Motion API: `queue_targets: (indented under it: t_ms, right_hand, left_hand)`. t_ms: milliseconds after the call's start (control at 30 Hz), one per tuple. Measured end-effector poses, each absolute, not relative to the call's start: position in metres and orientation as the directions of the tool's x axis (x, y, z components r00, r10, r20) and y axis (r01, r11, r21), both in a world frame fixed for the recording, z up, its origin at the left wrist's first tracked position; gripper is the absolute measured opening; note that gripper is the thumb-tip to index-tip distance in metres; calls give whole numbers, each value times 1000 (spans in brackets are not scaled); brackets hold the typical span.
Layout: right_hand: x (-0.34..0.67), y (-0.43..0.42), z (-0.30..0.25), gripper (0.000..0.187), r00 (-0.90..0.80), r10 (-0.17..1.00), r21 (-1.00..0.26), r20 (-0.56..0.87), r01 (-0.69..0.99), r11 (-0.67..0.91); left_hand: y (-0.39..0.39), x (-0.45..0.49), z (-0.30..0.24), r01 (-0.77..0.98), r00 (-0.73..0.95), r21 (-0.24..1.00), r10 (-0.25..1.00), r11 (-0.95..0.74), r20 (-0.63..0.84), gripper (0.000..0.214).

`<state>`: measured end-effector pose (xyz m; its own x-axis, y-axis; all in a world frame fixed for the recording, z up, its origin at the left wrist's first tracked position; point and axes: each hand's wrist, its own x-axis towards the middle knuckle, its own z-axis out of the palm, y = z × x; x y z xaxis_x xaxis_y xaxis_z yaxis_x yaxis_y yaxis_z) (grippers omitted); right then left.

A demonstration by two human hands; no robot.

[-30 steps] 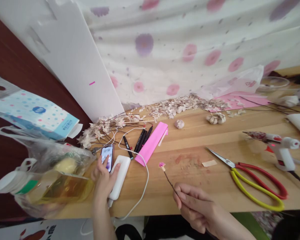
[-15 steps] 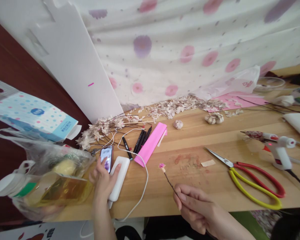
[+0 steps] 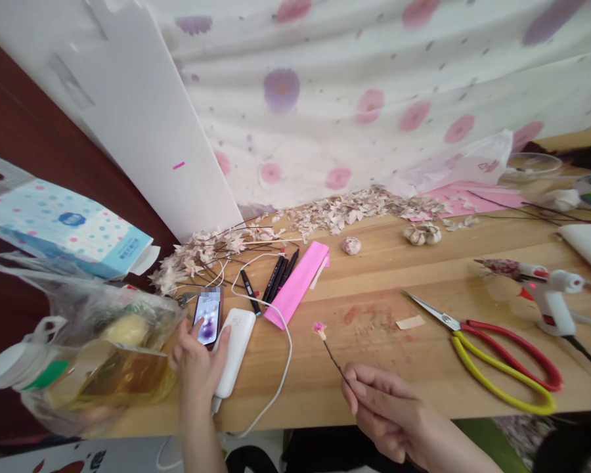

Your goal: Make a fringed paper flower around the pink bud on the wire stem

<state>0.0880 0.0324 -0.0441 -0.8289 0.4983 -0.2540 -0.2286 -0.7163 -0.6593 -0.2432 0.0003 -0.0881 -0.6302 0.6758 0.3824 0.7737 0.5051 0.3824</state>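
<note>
My left hand (image 3: 197,364) rests at the lower edge of a smartphone (image 3: 207,318) lying on the wooden table (image 3: 374,368), with its fingertips on the screen. Its thumb is close to a white power bank (image 3: 234,348), and a white cable runs from that bank. My right hand (image 3: 384,407) pinches a thin dark wire stem (image 3: 335,361) near the table's front edge. A small pink paper flower (image 3: 319,329) tops the stem, held just over the wood.
Red-and-yellow-handled scissors (image 3: 492,355) and a hot glue gun (image 3: 546,295) lie to the right. Black pens (image 3: 276,279), a pink paper strip (image 3: 295,284) and heaped pale petals (image 3: 354,213) lie ahead. A plastic bag with a bottle (image 3: 93,355) stands left.
My left hand has shifted slightly left and lower on the smartphone, which now sits a little lower. My right hand and the flower stem stay almost still.
</note>
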Motion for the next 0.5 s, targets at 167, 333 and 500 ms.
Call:
queue_targets:
  t_ms: [167,333,500]
  right_hand:
    - [88,33,-45,52,-823,499,-659,-271,-219,-720]
    - [89,34,-44,52,-816,510,-661,-273,-226,-715]
    - [89,35,-42,51,-822,499,-649,-273,-226,-727]
  left_hand:
    - [1,-244,-91,772,-632,398,670,496,389,82]
    - [0,-247,-90,794,-601,440,647,419,470,74]
    - [-3,-255,-87,794,-588,535,583,288,560,64]
